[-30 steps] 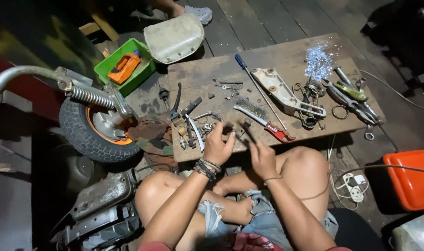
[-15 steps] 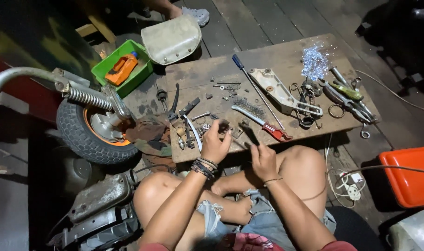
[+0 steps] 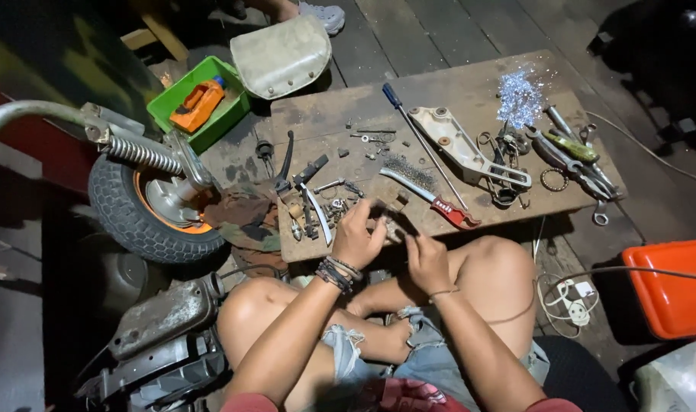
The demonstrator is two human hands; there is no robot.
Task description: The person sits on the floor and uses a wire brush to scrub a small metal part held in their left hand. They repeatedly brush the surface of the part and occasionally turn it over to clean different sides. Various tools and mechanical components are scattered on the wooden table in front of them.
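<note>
A small metal part [image 3: 385, 216] is pinched in the left hand [image 3: 357, 238] at the table [image 3: 470, 84] edge, while a thin dark tool [image 3: 406, 225] is gripped by the right hand [image 3: 426, 262]. A slip could drop the part between the knees, or scatter the loose screws [image 3: 367, 139] nearby.

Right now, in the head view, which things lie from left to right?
Tyre → green tray → left hand → right hand → glitter pile → orange box.
</note>
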